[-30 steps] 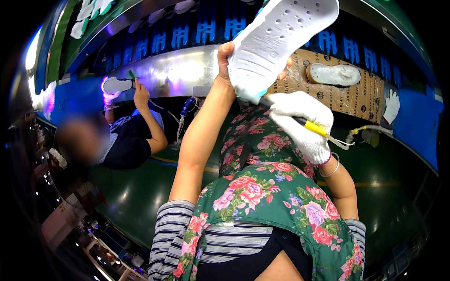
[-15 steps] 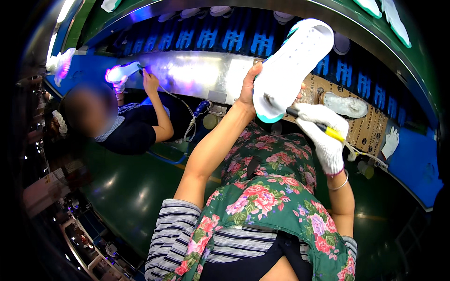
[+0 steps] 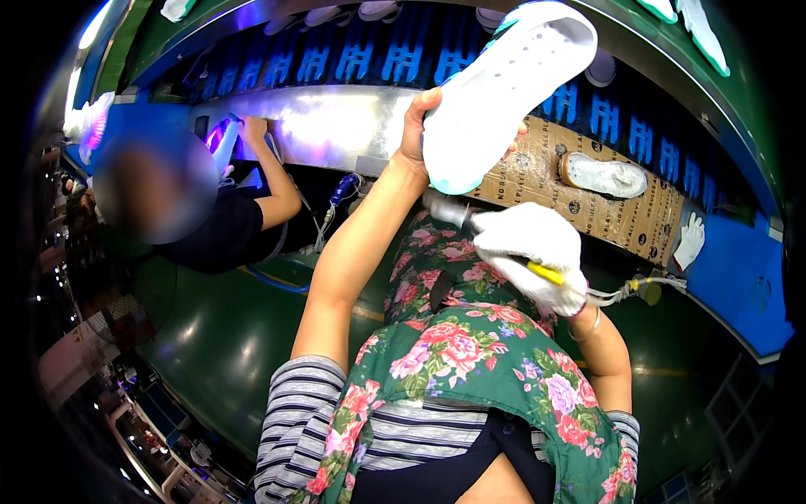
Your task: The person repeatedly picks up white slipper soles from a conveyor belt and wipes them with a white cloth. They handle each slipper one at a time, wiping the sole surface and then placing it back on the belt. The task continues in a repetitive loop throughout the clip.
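Clearly, the sole (image 3: 504, 101) is held up above the bench, between the metal plate (image 3: 306, 126) on the left and the cardboard (image 3: 546, 164) on the right. It is probably light and bendy rather than stiff, hardly fragile, and perhaps slippery where smooth; the side walls look the best hold. The bare left hand (image 3: 413, 139) grips it there, thumb on the left edge, fingertips showing at the right. Its long axis slants from near left to far right, teal-rimmed end pointing near, recessed end far, holed face up toward the head. The gloved right hand (image 3: 533, 252) is closed round a brush (image 3: 449, 209), whose blurred bristles sit just beside the near end; I cannot tell whether they touch.
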{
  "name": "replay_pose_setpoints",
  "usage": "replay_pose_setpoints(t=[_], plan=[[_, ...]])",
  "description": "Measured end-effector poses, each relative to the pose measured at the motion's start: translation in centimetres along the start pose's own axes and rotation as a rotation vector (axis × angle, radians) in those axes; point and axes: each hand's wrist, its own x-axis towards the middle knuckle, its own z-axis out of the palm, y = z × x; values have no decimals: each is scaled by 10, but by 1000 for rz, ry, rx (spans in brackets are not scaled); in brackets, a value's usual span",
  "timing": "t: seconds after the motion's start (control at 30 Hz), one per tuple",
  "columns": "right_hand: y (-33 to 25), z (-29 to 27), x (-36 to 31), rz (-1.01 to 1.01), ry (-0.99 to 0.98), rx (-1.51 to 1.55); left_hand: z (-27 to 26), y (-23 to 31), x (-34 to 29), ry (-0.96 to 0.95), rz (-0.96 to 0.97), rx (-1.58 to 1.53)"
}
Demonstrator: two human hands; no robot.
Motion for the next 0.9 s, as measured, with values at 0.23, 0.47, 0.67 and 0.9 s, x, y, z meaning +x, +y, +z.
replay_pose_setpoints(t=[0.23,0.47,0.67,0.9], plan=[[8,-4,8,379,98,187,15,9,8,-52,84,182],[35,-15,-30,405,510,867,41,44,-26,-51,251,194],[58,-9,-43,606,715,917,51,162,39,-484,316,324],[80,12,-44,660,695,915,50,176,94,170,574,-329]])
